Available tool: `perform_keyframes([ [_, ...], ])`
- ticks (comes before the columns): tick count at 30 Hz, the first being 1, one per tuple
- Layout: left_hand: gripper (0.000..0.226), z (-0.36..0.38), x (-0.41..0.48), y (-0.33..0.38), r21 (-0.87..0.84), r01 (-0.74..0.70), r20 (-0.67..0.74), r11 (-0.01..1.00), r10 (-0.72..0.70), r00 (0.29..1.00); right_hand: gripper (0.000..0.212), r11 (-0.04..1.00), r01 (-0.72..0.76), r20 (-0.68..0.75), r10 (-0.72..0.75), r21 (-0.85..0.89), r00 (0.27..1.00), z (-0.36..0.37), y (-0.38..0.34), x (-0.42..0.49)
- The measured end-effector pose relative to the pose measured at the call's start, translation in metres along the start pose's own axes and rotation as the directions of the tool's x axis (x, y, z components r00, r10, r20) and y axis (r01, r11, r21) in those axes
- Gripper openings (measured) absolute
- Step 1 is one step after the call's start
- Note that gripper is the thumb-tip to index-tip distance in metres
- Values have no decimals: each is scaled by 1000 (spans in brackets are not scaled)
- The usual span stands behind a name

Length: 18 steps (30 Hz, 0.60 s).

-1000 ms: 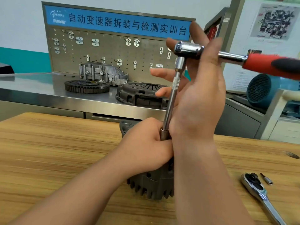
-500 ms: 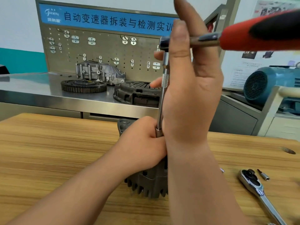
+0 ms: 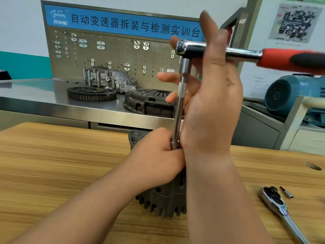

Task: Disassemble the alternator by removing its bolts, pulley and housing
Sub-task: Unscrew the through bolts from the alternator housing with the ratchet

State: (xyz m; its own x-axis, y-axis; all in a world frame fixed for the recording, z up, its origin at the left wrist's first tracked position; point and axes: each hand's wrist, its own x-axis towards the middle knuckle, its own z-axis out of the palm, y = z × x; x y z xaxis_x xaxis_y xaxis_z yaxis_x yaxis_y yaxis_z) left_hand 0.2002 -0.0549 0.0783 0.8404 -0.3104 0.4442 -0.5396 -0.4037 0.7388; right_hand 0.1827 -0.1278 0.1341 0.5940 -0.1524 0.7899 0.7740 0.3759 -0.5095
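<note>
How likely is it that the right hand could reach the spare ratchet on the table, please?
Probably yes: the spare ratchet lies uncovered on that hand's side, but the right hand is busy with the red-handled ratchet.

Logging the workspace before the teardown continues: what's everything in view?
table: one, light wood, foreground
bench: one, steel, behind the table
alternator: one, dark grey, on the table, centre
ratchet: one, silver with red and black handle, raised above the alternator
extension bar: one, silver, upright, ratchet to alternator
second ratchet: one, silver, flat on the table, right
bit: one, silver, beside the second ratchet
toothed ring: one, dark, on the bench
clutch cover: one, dark grey, right of the ring
casing: one, silver, behind the ring
pegboard: one, grey, back of the bench
motor: one, blue, far right
left hand: one, grips the alternator's top
right hand: one, fingers straight, ratchet resting across it
</note>
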Motion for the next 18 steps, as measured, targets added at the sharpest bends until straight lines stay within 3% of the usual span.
perform_keyframes([
  [3,21,1,-1,1,18,-14,-14,1000,14,1000,30,962,235,-7,-238,-137,971,5,4,1],
  [5,21,2,0,1,55,-16,-40,998,18,999,20,961,250,2,-252,-122,968,5,5,2],
  [9,25,-1,0,1,43,-22,0,999,22,1000,40,1000,21,41,-21,13,999,4,3,3],
  [14,27,-2,-1,1,39,2,28,999,-3,1000,58,949,-217,36,214,230,976,-7,4,10],
  [18,27,0,-1,1,25,27,15,999,-28,1000,51,972,-177,55,171,154,984,-7,5,6],
])
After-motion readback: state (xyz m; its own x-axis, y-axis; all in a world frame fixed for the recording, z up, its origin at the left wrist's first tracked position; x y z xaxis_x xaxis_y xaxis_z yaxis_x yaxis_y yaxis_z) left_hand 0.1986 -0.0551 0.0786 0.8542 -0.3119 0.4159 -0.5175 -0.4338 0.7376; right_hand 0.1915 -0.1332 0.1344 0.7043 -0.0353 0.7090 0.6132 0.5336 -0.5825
